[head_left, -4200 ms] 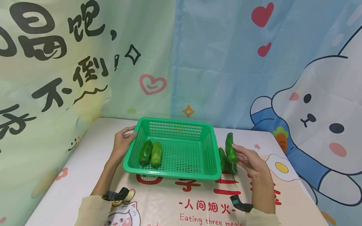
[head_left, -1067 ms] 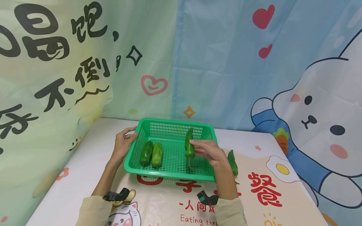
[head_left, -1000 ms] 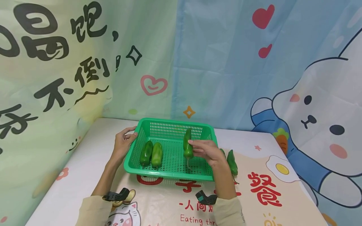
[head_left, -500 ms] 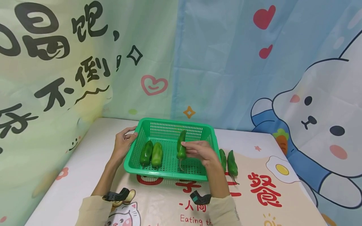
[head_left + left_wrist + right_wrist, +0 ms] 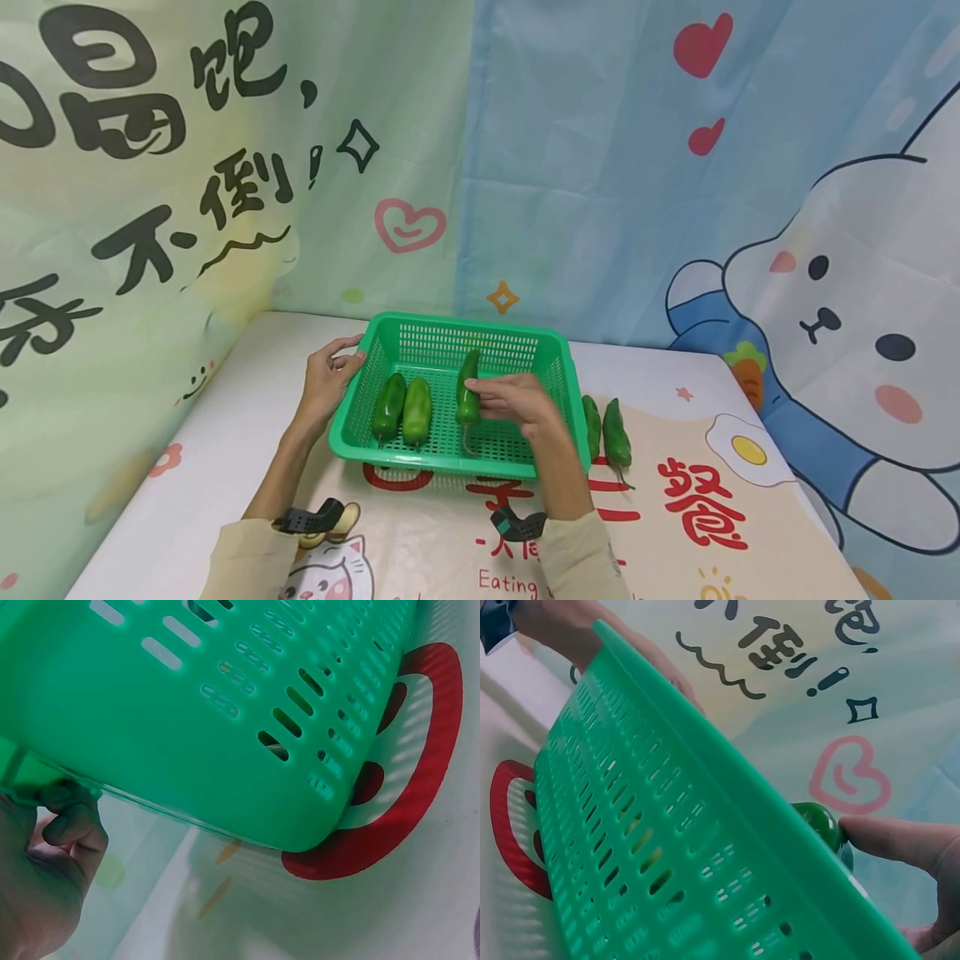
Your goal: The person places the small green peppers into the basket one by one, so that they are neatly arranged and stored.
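My left hand [image 5: 327, 379] grips the left rim of a green plastic basket [image 5: 480, 471] with slotted walls; the left wrist view has its thumb and fingers at that rim. Over the middle of the basket, my right hand [image 5: 517, 400] pinches a green chili pepper [image 5: 468, 392] held upright, stem down. Two other peppers, a dark green pepper [image 5: 388, 407] and a lighter green pepper [image 5: 417, 410], lie side by side at the basket's left. In the right wrist view, the basket's wall hides most of the held pepper [image 5: 817, 821], with my thumb against it.
On the table right of the basket lie two more peppers, one pepper [image 5: 617, 433] in full sight and another pepper [image 5: 592, 423] close to the basket wall. A printed mat [image 5: 420, 533] covers the table's front. Behind stands a printed cloth backdrop [image 5: 570, 208].
From beside the basket's right, my right hand has carried the pepper leftward over its rim to the middle, also sinking slightly. My left hand keeps hold of the rim, and the basket stays in place.
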Tool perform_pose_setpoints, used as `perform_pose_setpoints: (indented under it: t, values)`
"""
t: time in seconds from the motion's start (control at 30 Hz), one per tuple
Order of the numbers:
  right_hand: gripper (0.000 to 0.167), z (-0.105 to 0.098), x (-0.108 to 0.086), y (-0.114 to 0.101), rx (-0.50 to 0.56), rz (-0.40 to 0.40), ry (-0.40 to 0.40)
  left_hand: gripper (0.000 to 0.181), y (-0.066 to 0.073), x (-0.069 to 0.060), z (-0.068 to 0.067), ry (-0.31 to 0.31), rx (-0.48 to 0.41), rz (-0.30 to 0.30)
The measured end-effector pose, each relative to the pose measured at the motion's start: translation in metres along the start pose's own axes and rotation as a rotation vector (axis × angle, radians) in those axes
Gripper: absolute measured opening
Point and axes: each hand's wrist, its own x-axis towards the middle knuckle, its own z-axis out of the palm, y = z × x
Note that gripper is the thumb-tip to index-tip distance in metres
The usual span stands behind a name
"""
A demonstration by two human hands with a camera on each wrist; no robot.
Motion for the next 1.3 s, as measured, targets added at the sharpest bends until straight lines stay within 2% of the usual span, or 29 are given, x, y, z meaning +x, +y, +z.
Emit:
perform_pose_setpoints:
  t: [0.2,0.33,0.6,0.77,0.83,1.0,1.13,1.3]
  values:
    - [0.042,0.01,-0.003,-0.005,-0.087,-0.001,0.042,0.043,0.001,0.0,0.001,-0.004,0.0,0.004]
    - [0.04,0.017,-0.002,-0.005,-0.105,-0.011,0.065,0.043,0.001,0.0,0.001,-0.002,0.001,0.002]
    - [0.039,0.033,-0.003,-0.007,-0.203,0.008,0.153,0.043,0.003,0.0,0.003,-0.005,0.006,0.002]
    - [0.027,0.041,-0.002,-0.006,-0.282,-0.001,0.196,0.043,0.003,0.0,0.002,-0.005,0.018,0.008]
    - [0.033,0.045,-0.001,-0.005,-0.327,-0.002,0.207,0.042,0.003,-0.001,0.002,-0.002,0.021,0.006]
    - [0.062,0.055,0.002,-0.007,-0.436,-0.008,0.214,0.042,0.003,-0.001,0.001,0.002,0.022,-0.005]
    - [0.067,0.061,0.007,-0.009,-0.538,0.01,0.218,0.043,0.003,-0.001,0.0,0.001,0.017,-0.003]
    - [0.065,0.057,0.029,0.007,-0.618,0.008,0.205,0.043,0.003,-0.001,0.0,-0.001,0.021,0.001]
